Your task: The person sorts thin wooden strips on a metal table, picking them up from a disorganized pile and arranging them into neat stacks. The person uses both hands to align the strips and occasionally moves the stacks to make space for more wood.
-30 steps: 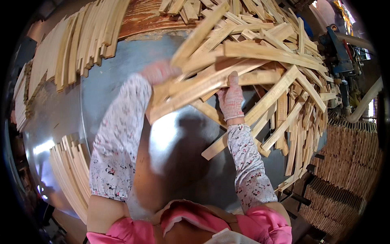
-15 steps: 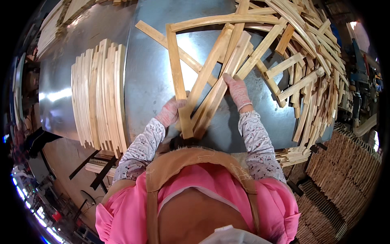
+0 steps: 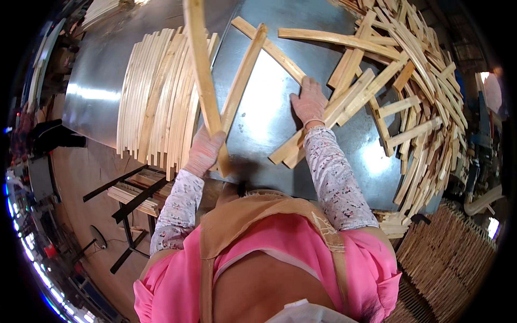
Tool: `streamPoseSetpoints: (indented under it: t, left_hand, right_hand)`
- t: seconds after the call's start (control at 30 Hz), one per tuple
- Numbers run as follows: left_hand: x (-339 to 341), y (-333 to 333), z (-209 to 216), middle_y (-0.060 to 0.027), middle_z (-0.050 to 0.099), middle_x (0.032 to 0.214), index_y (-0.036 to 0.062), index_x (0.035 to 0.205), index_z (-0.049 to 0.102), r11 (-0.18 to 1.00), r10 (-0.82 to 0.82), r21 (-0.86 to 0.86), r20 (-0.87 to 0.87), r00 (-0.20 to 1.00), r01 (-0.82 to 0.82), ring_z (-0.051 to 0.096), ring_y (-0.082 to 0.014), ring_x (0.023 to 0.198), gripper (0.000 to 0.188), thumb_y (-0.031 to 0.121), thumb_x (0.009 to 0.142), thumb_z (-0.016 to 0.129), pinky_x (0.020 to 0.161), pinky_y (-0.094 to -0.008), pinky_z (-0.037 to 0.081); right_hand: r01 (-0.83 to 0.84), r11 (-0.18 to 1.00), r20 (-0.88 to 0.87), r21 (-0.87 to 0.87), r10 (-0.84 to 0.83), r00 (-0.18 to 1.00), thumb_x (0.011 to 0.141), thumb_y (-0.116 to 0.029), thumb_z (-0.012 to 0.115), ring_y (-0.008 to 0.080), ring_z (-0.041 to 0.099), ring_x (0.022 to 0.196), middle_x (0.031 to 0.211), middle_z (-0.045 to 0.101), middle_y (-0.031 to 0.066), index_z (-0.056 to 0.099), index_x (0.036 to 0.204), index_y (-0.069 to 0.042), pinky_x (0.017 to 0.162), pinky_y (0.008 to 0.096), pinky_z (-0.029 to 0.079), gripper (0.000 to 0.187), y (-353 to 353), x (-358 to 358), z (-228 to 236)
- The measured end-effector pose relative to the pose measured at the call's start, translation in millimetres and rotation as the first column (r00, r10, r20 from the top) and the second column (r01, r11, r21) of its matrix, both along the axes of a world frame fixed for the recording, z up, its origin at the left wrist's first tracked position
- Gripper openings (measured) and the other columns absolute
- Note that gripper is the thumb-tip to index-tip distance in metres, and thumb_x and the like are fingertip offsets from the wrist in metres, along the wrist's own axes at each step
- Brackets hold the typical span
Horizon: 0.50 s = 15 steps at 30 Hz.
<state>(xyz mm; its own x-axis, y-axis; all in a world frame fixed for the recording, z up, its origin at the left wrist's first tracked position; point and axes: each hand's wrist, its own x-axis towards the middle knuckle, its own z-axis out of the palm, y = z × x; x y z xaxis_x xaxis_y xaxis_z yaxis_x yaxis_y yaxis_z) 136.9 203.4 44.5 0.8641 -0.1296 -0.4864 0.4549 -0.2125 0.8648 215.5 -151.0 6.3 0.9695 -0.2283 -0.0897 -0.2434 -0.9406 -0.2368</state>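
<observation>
My left hand [image 3: 203,153], in a pale pinkish knit glove, is closed around the lower part of a long wooden strip [image 3: 202,64] that points away from me. A second wooden strip [image 3: 243,78] slants out to the right from the same grip, its lower end hidden behind the first. Farther right, my right hand [image 3: 309,102], gloved alike, bends its fingers over the near end of another wooden strip [image 3: 272,51], which lies diagonally on the metal table [image 3: 258,102]. Several loose strips [image 3: 350,97] lie just beside my right wrist.
Side by side on the left stands a row of wooden strips [image 3: 156,97]. A large jumbled heap of strips [image 3: 431,107] covers the table's right end. Stacked wood [image 3: 447,253] stands below at right; a dark metal frame [image 3: 129,210] is on the floor at left.
My left hand has swung left, carrying two strips away from the others. My right hand has let go of the strips it touched and moved onto the diagonal strip. The view has shifted.
</observation>
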Motion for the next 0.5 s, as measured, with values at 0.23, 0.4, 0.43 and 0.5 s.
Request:
streamPoseSetpoints:
  t: [0.23, 0.4, 0.43, 0.5]
  left_hand:
    - [-21, -25, -17, -0.0287, 0.062, 0.141, 0.0045, 0.167, 0.030, 0.648, -0.264, 0.744, 0.016, 0.964, 0.165, 0.061, -0.0486, 0.127, 0.089, 0.026, 0.092, 0.073, 0.114, -0.0506, 0.049]
    - [-32, -21, -37, -0.0294, 0.064, 0.140, 0.0053, 0.159, 0.047, 0.794, -0.134, 0.604, 0.071, 0.988, 0.064, 0.063, -0.0497, 0.128, 0.077, 0.022, 0.089, 0.074, 0.111, -0.0506, 0.052]
    - [-34, -18, -40, -0.0299, 0.064, 0.141, 0.0049, 0.156, 0.051, 0.795, -0.135, 0.603, 0.077, 0.988, 0.062, 0.063, -0.0498, 0.129, 0.074, 0.021, 0.088, 0.075, 0.110, -0.0504, 0.052]
    - [-37, -16, -12, -0.0298, 0.064, 0.142, 0.0065, 0.156, 0.051, 0.733, -0.087, 0.675, -0.030, 0.996, 0.084, 0.062, -0.0489, 0.131, 0.072, 0.022, 0.090, 0.074, 0.112, -0.0499, 0.051]
  right_hand:
    - [0.085, 0.994, 0.102, -0.072, -0.077, 0.992, 0.103, -0.032, 0.065, 0.0454, 0.067, 0.114, 0.118, 0.073, 0.0249, 0.059, 0.143, -0.008, 0.101, 0.0546, 0.053, 0.047, -122, -82, -18]
    - [0.097, 0.994, -0.096, 0.056, -0.092, 0.991, 0.102, -0.035, 0.062, 0.0458, 0.067, 0.120, 0.127, 0.073, 0.0234, 0.069, 0.137, -0.010, 0.103, 0.0542, 0.053, 0.043, -160, -109, 0]
    - [0.042, 0.999, -0.065, -0.007, -0.042, 0.997, 0.100, -0.035, 0.064, 0.0451, 0.066, 0.122, 0.128, 0.073, 0.0221, 0.068, 0.139, -0.011, 0.104, 0.0533, 0.053, 0.046, -138, -100, 13]
    - [-0.021, 0.996, 0.055, -0.084, 0.026, 0.998, 0.096, -0.035, 0.069, 0.0428, 0.064, 0.126, 0.131, 0.072, 0.0195, 0.065, 0.143, -0.012, 0.106, 0.0517, 0.052, 0.051, -109, -88, 14]
